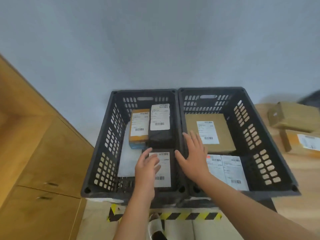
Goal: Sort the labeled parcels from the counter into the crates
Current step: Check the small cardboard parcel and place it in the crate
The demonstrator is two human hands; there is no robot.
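Observation:
Two dark slotted crates stand side by side against the wall. The left crate (103,149) holds an orange parcel (139,128), a black parcel (160,125), a dark brown labeled parcel (164,172) at the front and a white flat packet (127,158). The right crate (263,146) holds a tan box (209,132) and white-labeled packets (228,170). My left hand (147,168) hovers with relaxed fingers over the dark brown parcel. My right hand (194,156) is spread flat above the wall between the crates. Neither hand holds anything.
A wooden cabinet (39,153) with drawers stands at the left. Cardboard boxes (294,118) lie on the wooden floor at the right. Yellow-black hazard tape (190,216) runs below the crates, with a shoe (155,227) beside it.

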